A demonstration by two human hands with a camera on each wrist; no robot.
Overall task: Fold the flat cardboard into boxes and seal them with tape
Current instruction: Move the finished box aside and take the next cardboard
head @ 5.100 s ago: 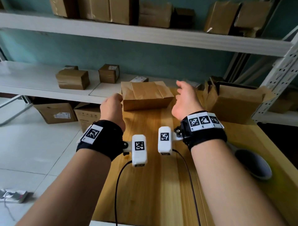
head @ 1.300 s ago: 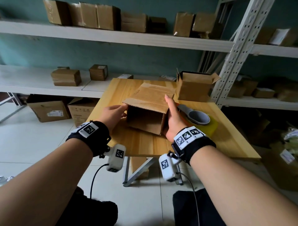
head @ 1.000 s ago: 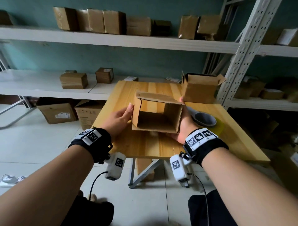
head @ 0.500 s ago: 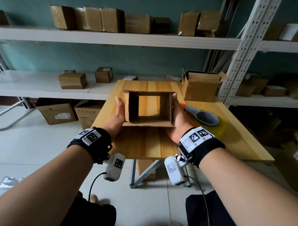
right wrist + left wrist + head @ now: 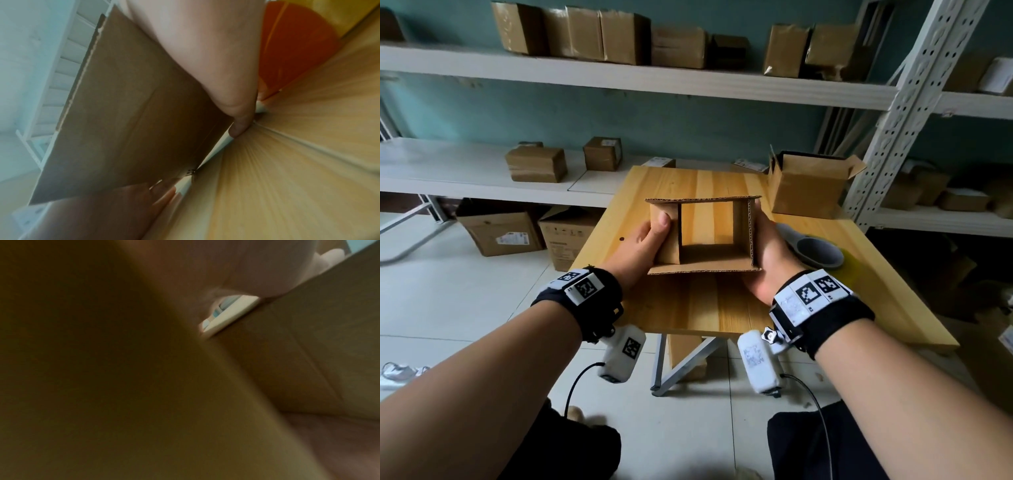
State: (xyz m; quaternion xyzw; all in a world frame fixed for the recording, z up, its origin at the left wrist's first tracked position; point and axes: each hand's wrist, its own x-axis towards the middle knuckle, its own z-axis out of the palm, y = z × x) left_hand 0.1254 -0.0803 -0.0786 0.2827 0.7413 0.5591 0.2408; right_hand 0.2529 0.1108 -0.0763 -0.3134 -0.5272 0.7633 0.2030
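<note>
A brown cardboard box point(image 5: 705, 263) is opened into a square tube, and I can see the wooden table point(image 5: 688, 308) through it. My left hand point(image 5: 640, 246) grips its left side, the thumb point(image 5: 662, 219) pressing the left end flap inward. My right hand point(image 5: 767, 253) holds the right wall, with fingers point(image 5: 205, 56) lying along the cardboard point(image 5: 127, 121). The top and bottom flaps stick out toward me. The left wrist view is dark, showing only cardboard point(image 5: 308, 353) up close.
A tape dispenser point(image 5: 816, 251) with a grey handle and a yellow roll lies on the table just right of my right hand. An open box point(image 5: 808, 188) stands at the table's back right, beside a white shelf upright point(image 5: 914, 102). Several boxes sit on the wall shelves.
The flat cardboard was lifted and squared into an open tube facing me. In the last half second my left thumb came round onto the left flap and pushed it inward.
</note>
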